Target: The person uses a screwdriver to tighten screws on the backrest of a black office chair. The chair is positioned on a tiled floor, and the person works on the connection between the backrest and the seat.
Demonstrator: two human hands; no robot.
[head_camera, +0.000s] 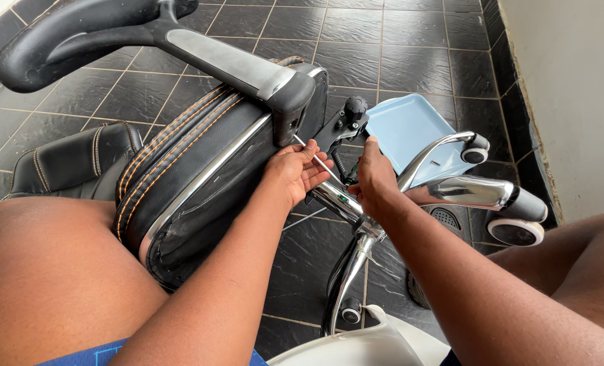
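In the middle of the frame, the black padded office chair with orange stitching (180,169) is lying on its side across the person's lap, so it could be slipping down toward the dark tiled floor (397,54) if the legs are moving. The thin metal rod tool (313,156) is looking easy to slip off the black mechanism under the seat (342,125).

The left hand (295,173) is half closed, its fingers curling around the thin tool. The right hand (375,179) is partly closed too, resting against the shiny chrome column (339,200); I cannot tell if it is really grasping. A light blue plastic tray (410,129) is lying behind, toward the upper right.
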